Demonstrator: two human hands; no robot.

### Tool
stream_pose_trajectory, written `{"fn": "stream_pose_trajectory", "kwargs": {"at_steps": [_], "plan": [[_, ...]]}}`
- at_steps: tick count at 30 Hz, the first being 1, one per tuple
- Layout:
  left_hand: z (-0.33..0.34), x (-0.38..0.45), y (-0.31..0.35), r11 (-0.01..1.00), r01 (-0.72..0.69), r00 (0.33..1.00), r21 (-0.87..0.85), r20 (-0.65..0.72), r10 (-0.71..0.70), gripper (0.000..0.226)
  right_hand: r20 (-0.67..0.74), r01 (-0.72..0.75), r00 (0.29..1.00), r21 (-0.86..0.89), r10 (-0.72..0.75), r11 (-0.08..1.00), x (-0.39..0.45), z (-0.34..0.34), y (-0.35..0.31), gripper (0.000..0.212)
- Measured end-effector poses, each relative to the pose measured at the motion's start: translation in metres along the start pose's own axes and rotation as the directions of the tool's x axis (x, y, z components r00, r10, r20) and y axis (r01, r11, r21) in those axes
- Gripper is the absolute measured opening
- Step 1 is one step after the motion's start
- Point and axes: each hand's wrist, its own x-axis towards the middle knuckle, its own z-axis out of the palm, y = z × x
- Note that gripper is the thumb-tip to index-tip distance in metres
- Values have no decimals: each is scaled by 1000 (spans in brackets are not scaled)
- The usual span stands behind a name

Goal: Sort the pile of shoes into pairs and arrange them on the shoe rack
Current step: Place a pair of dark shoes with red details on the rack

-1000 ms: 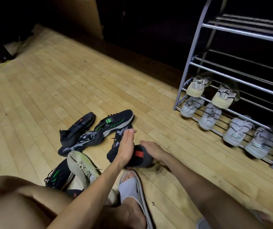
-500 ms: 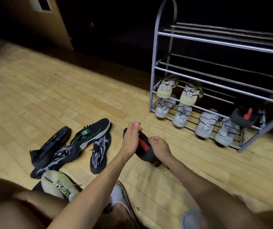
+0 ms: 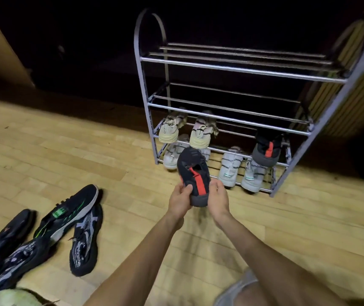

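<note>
Both hands, the left hand (image 3: 180, 200) and the right hand (image 3: 218, 197), are closed around the heel of a black shoe with a red stripe (image 3: 194, 175), held above the wooden floor (image 3: 110, 155) before the shoe rack (image 3: 231, 109). Its likely mate (image 3: 266, 151) sits at the right end of the second-lowest shelf. Best to slide this one in toe-first just beside it, level on the bars.

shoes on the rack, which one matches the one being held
The dark shoe with the red stripe at the right end of the second-lowest shelf. It is the only dark one on the shoe rack; the rest are pale.
</note>
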Motion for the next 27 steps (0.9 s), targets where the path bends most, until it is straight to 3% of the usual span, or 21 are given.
{"fn": "stream_pose_trajectory", "kwargs": {"at_steps": [6, 10, 15, 24, 27], "plan": [[40, 3, -11, 993, -77, 997, -88, -26, 75, 27, -7, 60, 998, 39, -60, 997, 10, -35, 0, 22], [57, -8, -33, 985, -90, 991, -149, -115, 73, 33, 27, 64, 998, 5, -64, 998, 8, -54, 7, 29], [67, -22, -43, 983, -166, 962, -73, -229, 145, 35, 57, 75, 996, 20, -76, 997, 1, -64, 11, 25], [61, -23, -18, 961, -275, 952, -14, -142, 271, 46, 2, 72, 997, 135, -72, 988, -4, -56, 4, 27], [63, -26, -12, 949, -316, 943, -1, -110, 314, 48, -18, 65, 998, 97, -63, 993, -3, -58, 1, 27]]}}
